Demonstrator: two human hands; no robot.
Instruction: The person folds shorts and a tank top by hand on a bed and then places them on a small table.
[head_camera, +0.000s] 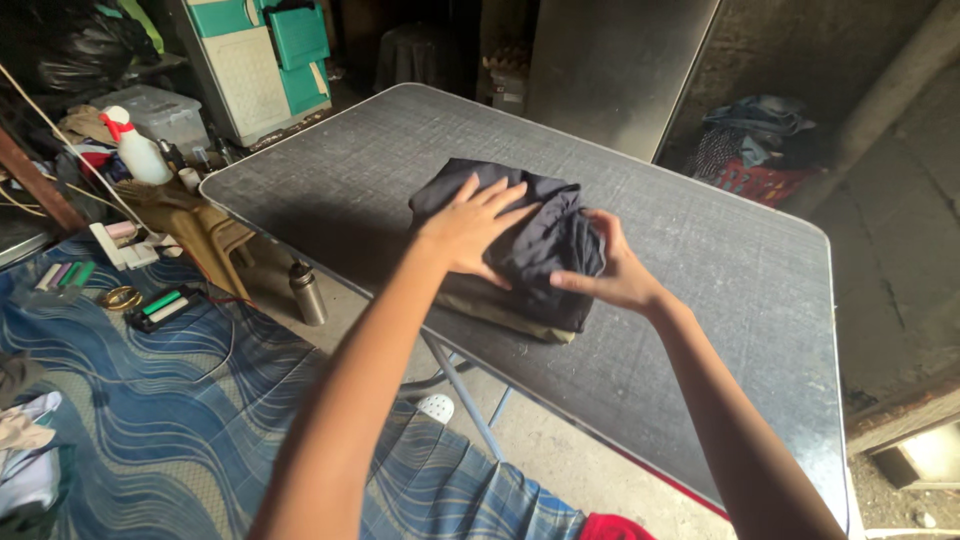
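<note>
Nearest, at 7 o'clock, a blue wave-patterned cloth (180, 420) covers the low surface beside the grey table (740, 290). Mid-table, a folded dark navy garment (545, 240) lies on a tan folded piece (500, 312). The left hand (470, 230) lies flat on the garment with fingers spread, released, gripping nothing. The right hand (612, 275), at the garment's 3 o'clock edge, pinches a fold of it between thumb and fingers. A steel bottle (307, 293) stands on the floor at 9 o'clock; farther, at 10 o'clock, a white spray bottle (135, 150).
</note>
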